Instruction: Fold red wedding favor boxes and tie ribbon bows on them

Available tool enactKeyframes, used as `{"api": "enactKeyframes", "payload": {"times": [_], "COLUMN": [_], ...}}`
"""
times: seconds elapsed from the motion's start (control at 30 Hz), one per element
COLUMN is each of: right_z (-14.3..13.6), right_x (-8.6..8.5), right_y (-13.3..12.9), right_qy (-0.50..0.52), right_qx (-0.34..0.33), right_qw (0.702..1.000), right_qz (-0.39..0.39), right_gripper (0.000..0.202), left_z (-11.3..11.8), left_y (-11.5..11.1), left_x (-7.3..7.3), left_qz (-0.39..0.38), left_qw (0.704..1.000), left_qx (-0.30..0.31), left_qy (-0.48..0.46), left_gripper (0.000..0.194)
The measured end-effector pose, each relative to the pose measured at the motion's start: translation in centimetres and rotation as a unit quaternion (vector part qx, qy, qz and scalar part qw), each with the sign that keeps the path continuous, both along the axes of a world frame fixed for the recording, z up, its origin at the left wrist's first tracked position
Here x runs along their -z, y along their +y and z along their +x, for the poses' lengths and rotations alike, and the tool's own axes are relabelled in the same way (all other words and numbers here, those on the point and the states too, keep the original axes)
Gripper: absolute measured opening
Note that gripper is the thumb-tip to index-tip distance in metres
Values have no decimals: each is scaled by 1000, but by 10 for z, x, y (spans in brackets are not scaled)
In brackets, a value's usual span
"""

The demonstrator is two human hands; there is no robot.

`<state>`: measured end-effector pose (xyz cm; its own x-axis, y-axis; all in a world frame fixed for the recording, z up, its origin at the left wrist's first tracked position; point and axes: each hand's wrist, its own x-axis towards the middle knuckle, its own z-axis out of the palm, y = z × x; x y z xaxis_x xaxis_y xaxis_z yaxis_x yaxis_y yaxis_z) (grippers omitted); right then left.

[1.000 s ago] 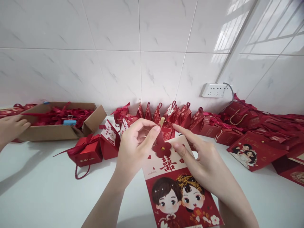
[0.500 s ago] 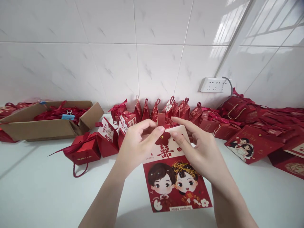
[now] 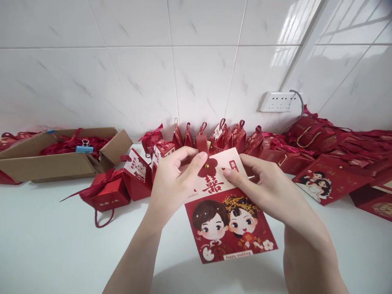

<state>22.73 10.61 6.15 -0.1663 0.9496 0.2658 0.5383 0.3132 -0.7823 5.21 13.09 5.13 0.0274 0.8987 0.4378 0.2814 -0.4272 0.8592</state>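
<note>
Between my hands I hold a red and white paper gift box above the white table. Its lower panel carries two cartoon figures; the white flap above has a red character and a gold stud. My left hand pinches the flap's upper left edge, thumb beside a red strap that stands up in a loop over the stud. My right hand grips the right edge, with its thumb on the white flap and the fingers behind, partly hidden. The back of the box is out of sight.
On the left lies an open cardboard carton of red ribboned items with a blue binder clip. A red box with ribbon stands nearer. Several small boxes line the tiled wall; more red boxes pile up at right, below a power socket.
The strap has shifted left and now stands over the gold stud. My right hand has slid down and outward along the right edge, and the lower panel has swung slightly up and right.
</note>
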Motion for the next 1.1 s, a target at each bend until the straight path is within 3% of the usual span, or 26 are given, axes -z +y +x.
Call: {"api": "enactKeyframes", "payload": {"times": [0.13,0.27,0.4,0.53,0.63,0.8,0.97,1.1], "right_z": [1,6,14,19,18,11,4,3], "right_x": [-3,0,8,11,9,6,2,5], "right_y": [1,12,26,33,34,37,35,33], "right_qy": [68,207,320,370,393,442,480,463], "right_qx": [-19,57,103,121,125,94,20,40], "right_qw": [997,977,942,921,910,884,858,858], "right_qz": [-34,-14,14,-10,-34,-118,-180,-218], "right_gripper": [25,30,37,36,32,25,31,34], "left_z": [-4,-11,-15,-15,-13,-6,-3,1], "left_y": [5,11,7,-2,-7,-6,-5,-12], "left_x": [1,1,1,-1,-3,-2,-3,-6], "left_qz": [-44,-84,-149,-141,-110,-47,-92,-98], "left_qw": [997,983,961,954,959,982,982,977], "left_qx": [25,106,219,262,260,184,154,155], "left_qy": [-54,-127,-86,-15,25,24,-66,-108], "left_gripper": [25,44,54,79,88,59,45,39]}}
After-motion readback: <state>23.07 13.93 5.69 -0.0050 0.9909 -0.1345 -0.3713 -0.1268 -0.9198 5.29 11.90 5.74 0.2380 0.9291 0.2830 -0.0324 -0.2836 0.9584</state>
